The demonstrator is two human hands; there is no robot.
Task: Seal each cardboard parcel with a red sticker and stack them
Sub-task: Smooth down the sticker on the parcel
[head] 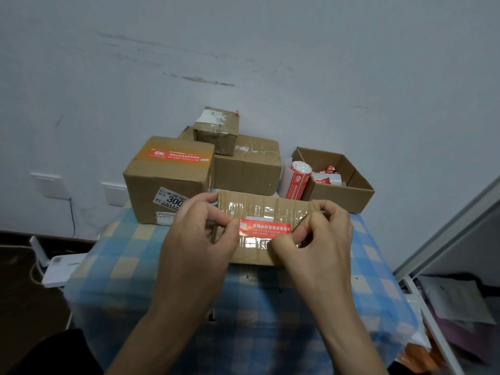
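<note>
Parcel [259,205] of flat, tape-shiny cardboard with a glossy red sticker [265,228] over its top
Left hand [194,236] and right hand [316,239] each pinch a sticker end; behind the parcel's right corner an open square carton [341,198] holds crumpled red-and-white scraps [326,175]

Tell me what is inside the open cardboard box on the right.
The open box holds crumpled red-and-white sticker scraps. Its near wall hides the rest of the floor. The sticker roll stands outside, against its left wall.
</note>
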